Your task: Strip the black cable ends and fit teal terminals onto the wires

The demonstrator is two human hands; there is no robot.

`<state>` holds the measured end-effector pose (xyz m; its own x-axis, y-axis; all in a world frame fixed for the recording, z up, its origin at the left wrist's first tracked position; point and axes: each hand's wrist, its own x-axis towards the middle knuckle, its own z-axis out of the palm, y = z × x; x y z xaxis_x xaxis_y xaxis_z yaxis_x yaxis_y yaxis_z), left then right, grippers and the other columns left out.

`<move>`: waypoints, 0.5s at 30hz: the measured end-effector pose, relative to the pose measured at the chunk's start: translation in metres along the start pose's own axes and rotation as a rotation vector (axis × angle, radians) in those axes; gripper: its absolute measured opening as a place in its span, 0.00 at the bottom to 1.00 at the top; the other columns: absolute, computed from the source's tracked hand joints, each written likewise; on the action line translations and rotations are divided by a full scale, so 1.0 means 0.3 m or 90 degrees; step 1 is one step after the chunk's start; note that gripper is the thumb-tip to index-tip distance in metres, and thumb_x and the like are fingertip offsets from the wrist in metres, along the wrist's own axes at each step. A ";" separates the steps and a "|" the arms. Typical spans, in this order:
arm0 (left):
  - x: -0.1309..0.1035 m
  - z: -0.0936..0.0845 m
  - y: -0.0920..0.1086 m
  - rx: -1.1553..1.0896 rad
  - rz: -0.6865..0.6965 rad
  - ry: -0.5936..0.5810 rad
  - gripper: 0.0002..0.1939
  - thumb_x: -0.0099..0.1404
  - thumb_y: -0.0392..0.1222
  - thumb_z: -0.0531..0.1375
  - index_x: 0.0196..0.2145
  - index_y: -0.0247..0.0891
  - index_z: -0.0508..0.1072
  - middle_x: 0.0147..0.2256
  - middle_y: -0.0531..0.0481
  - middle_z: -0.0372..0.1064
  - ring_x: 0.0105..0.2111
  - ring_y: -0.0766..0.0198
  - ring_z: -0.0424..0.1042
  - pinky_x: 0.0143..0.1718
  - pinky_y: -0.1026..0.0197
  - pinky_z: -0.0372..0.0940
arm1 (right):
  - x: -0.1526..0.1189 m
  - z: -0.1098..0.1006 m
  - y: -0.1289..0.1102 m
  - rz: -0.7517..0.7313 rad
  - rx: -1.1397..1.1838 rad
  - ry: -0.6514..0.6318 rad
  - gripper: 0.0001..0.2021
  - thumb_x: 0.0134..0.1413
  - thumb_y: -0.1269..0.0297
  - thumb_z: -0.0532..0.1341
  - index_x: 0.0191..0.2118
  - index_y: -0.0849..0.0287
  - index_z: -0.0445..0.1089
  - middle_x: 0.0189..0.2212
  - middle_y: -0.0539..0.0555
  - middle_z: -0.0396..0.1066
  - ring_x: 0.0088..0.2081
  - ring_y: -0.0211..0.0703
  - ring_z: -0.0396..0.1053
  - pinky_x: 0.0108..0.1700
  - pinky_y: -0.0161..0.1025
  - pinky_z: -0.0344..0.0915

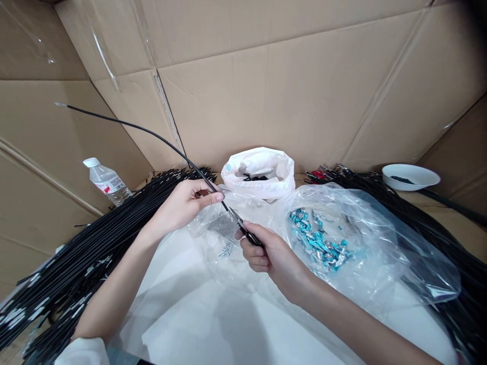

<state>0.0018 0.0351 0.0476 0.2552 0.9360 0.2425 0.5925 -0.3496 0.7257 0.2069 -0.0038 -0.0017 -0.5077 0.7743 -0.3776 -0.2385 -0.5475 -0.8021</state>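
Between thumb and fingers, my left hand (194,200) pinches a thin black cable (160,136) close to its near end. From there the cable arcs up and to the left, and its far tip is pale and stripped. My right hand (266,248) is wrapped round a small pair of dark-handled scissors (249,233). Their blades reach the cable's near end, just in front of my left thumb. Whether the blades touch the cable or are fully closed is too small to make out. Beneath both hands lies clear plastic film with handwriting on it.
Bundles of black cables (125,223) lie on the left, more cables (411,218) on the right. A white bag (262,190) holds black bits; a clear plastic bag (403,258) holds blue-and-silver scraps (319,238). A water bottle (108,182), a white bowl (418,177) and cardboard walls surround the workspace.
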 end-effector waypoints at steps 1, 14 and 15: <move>0.000 0.002 0.002 -0.001 0.002 0.000 0.18 0.64 0.56 0.64 0.33 0.36 0.80 0.37 0.46 0.78 0.37 0.58 0.73 0.37 0.59 0.64 | 0.001 0.000 0.000 0.001 0.000 0.002 0.16 0.67 0.56 0.51 0.31 0.60 0.64 0.16 0.39 0.43 0.20 0.30 0.33 0.23 0.34 0.33; -0.002 -0.020 -0.012 0.005 -0.009 0.018 0.20 0.64 0.57 0.65 0.34 0.35 0.80 0.38 0.46 0.78 0.36 0.59 0.72 0.37 0.59 0.64 | 0.004 -0.004 0.016 -0.019 -0.016 0.020 0.15 0.66 0.55 0.52 0.31 0.60 0.63 0.16 0.39 0.41 0.20 0.30 0.33 0.23 0.35 0.33; -0.002 -0.021 -0.012 0.005 -0.009 0.018 0.20 0.64 0.57 0.64 0.34 0.35 0.80 0.38 0.46 0.78 0.37 0.58 0.72 0.38 0.59 0.64 | 0.006 -0.005 0.018 -0.019 -0.017 0.020 0.15 0.65 0.55 0.52 0.31 0.60 0.63 0.16 0.39 0.41 0.20 0.30 0.33 0.23 0.35 0.33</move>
<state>-0.0054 0.0360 0.0488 0.2255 0.9416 0.2502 0.6016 -0.3366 0.7245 0.2058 -0.0049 -0.0075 -0.4743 0.8001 -0.3672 -0.2314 -0.5157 -0.8249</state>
